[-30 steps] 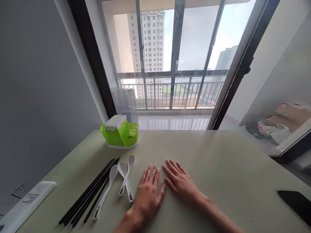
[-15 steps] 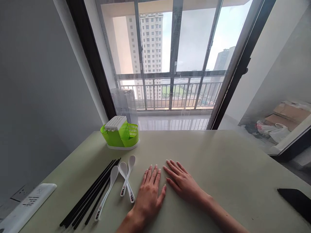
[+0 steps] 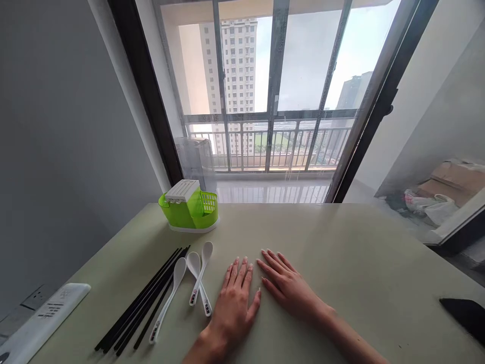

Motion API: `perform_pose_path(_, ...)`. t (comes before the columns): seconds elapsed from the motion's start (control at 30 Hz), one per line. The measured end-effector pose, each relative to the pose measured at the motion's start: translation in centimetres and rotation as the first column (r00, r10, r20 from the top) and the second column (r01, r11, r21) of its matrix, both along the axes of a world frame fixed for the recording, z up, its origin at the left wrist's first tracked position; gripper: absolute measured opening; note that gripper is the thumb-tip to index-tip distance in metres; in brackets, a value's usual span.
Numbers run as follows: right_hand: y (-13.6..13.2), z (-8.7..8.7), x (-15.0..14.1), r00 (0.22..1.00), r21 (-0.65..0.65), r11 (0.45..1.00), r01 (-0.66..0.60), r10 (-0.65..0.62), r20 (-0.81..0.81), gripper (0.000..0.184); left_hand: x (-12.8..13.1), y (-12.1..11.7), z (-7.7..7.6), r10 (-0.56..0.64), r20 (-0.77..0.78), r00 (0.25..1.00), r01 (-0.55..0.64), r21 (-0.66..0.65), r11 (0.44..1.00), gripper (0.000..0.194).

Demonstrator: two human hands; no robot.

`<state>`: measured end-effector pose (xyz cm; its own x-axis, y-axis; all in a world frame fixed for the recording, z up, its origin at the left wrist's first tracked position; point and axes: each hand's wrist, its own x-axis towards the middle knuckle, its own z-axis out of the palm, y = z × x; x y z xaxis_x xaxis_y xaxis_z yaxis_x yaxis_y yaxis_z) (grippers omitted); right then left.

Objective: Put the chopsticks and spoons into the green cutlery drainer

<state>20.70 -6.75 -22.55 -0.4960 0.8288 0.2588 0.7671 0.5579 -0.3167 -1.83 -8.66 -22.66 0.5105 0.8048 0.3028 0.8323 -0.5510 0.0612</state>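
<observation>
- The left hand [image 3: 234, 306] lay palm down on the pale green, smooth tabletop [image 3: 341, 242], its fingers a little apart, thumb angled out, and nothing showed in its grasp.
- The right hand [image 3: 284, 283] rested likewise, extended and unburdened, its fingertips pointing inward near the left hand's without touching. Keeping that gap looked sensible, since it left either hand free to lift.
- Three white, long-handled spoons with dark printed marks lay to the left of the left hand. Two were crossed: the upper crossed spoon [image 3: 207, 251] seemed to lie over the lower crossed spoon [image 3: 193, 261], so lifting the upper one first would have been tidier.
- The lower one's handle end sat just beside the left wrist; a careful outward slide of that hand would have risked a knock.
- The single white spoon [image 3: 179, 273] lay apart, beside the bundle of slim black sticks [image 3: 153, 298]. Its bowl appeared to overlap the nearest stick, so it would have come up most cleanly by the handle.
- The sticks fanned out toward the near edge; gathering them at the far, bunched ends would have suited.
- The bright green plastic caddy with a white lid [image 3: 182, 215] stood upright at the far left.
</observation>
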Motion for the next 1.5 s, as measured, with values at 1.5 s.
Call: perform_pose_path(1.5,-0.3,-0.2,0.3,0.998,0.018,1.000,-0.008,0.009,-0.066,0.051,0.4,-1.8,2.1,0.016,0.052,0.999,-0.010,-0.127,0.992,0.057)
